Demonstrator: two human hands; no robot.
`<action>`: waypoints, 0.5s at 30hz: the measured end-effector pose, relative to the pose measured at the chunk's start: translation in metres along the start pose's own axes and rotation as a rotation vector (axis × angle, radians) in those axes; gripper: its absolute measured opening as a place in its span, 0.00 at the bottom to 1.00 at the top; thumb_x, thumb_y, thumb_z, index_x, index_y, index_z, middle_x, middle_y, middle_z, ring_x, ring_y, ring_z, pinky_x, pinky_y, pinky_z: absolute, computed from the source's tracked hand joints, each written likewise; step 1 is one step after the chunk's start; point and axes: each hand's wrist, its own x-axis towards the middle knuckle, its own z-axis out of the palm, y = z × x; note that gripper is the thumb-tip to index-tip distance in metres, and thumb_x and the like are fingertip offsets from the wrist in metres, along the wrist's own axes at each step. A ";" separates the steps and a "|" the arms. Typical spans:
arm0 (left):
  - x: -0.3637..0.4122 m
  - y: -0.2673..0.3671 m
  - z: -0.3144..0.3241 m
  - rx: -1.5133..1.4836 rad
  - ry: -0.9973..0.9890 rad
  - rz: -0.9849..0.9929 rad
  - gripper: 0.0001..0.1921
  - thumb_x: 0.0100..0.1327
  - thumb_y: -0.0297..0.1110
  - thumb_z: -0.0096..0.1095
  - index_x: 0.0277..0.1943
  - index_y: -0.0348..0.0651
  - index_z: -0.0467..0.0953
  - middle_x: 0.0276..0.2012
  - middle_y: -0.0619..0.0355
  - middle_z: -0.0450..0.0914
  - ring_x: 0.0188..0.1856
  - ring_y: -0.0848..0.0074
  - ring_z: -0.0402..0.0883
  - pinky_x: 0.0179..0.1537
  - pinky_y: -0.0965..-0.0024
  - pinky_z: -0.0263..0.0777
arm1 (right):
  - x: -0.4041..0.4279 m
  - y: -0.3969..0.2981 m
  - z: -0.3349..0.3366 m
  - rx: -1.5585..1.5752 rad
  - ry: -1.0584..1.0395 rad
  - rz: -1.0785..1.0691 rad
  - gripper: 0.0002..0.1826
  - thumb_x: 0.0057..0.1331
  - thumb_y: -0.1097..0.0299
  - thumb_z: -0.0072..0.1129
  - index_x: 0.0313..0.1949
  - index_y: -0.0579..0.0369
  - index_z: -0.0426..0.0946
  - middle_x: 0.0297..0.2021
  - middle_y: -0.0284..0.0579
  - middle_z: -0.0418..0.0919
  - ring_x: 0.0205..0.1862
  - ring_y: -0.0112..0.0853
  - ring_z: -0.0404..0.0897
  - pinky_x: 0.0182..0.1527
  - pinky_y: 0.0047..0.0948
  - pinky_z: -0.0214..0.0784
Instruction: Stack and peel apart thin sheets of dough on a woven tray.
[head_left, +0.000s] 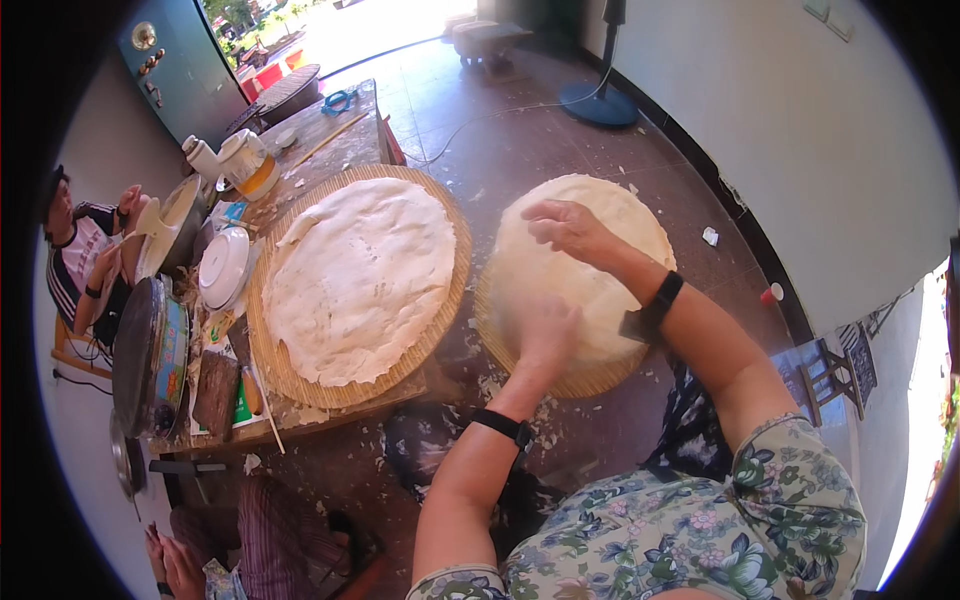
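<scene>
Before me a round stack of thin pale flatbreads lies on a round woven straw mat. My left hand is over the lower left part of the stack, blurred; its fingers and whatever they touch cannot be made out. Above the stack's upper middle is my right hand, fingers loosely bent, with no object visible in it. To the left, a wider stack of flatbreads rests on another round woven mat on the wooden table.
The worn table also holds a glass jug, a white plate, a round griddle and a wooden block. Another person sits beyond a basin of batter. Someone's striped trousers show at lower left.
</scene>
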 end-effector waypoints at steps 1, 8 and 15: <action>-0.001 0.002 -0.006 0.002 0.006 -0.007 0.24 0.55 0.43 0.62 0.55 0.50 0.70 0.54 0.50 0.68 0.61 0.52 0.61 0.58 0.36 0.53 | 0.010 -0.010 0.017 0.052 -0.026 0.024 0.16 0.60 0.64 0.55 0.45 0.57 0.77 0.33 0.39 0.79 0.33 0.26 0.79 0.32 0.25 0.71; 0.004 -0.003 -0.001 -0.233 -0.014 -0.049 0.25 0.60 0.52 0.51 0.57 0.52 0.68 0.55 0.52 0.69 0.62 0.53 0.61 0.59 0.33 0.47 | 0.039 -0.045 0.069 0.131 -0.188 0.285 0.15 0.60 0.61 0.54 0.45 0.53 0.74 0.33 0.38 0.77 0.28 0.28 0.77 0.27 0.25 0.69; 0.002 -0.001 0.004 -0.245 0.011 -0.064 0.31 0.59 0.57 0.50 0.63 0.54 0.63 0.60 0.57 0.68 0.65 0.55 0.57 0.59 0.34 0.44 | 0.050 -0.030 0.083 0.421 -0.252 0.265 0.18 0.60 0.62 0.57 0.47 0.59 0.70 0.32 0.43 0.75 0.26 0.29 0.79 0.25 0.25 0.71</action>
